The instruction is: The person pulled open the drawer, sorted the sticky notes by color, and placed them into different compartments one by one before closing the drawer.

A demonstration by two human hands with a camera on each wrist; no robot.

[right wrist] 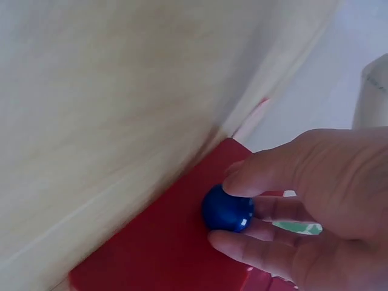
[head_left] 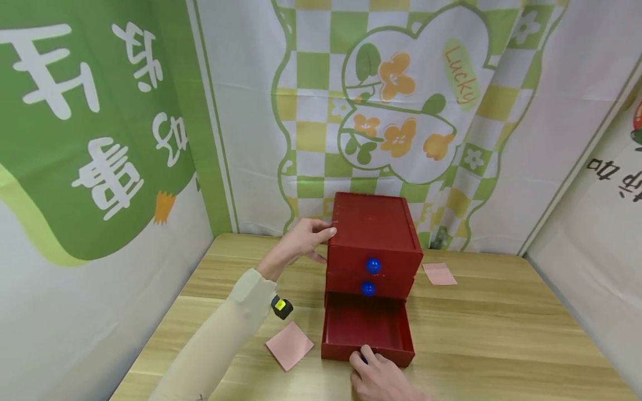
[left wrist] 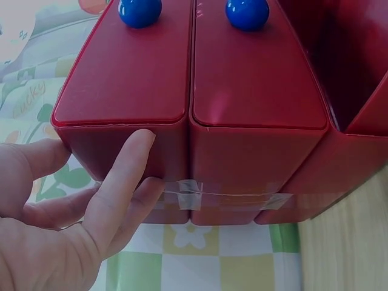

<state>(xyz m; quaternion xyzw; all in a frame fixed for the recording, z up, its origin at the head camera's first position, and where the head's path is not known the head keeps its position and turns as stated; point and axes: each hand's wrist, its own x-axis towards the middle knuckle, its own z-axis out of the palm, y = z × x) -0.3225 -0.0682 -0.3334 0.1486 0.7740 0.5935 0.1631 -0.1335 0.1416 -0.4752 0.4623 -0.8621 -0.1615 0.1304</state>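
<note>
A red drawer cabinet (head_left: 371,223) stands on the table with its bottom drawer (head_left: 335,352) pulled out; the part of that drawer's inside that shows holds nothing. Its two upper drawers are closed, each with a round blue knob, one higher (head_left: 373,265) and one lower (head_left: 368,288). My left hand (head_left: 301,238) touches the cabinet's left side near the top, thumb at the upper edge and fingers extended. At the front of the bottom drawer, my right hand (head_left: 382,380) pinches its blue knob (right wrist: 223,209) between thumb and fingers.
A pink paper square (head_left: 290,346) lies on the wooden table (head_left: 481,328) left of the drawer, and another pink paper (head_left: 439,274) lies right of the cabinet. Clear tape (left wrist: 191,194) crosses the cabinet's side. A printed curtain (head_left: 251,111) hangs close behind.
</note>
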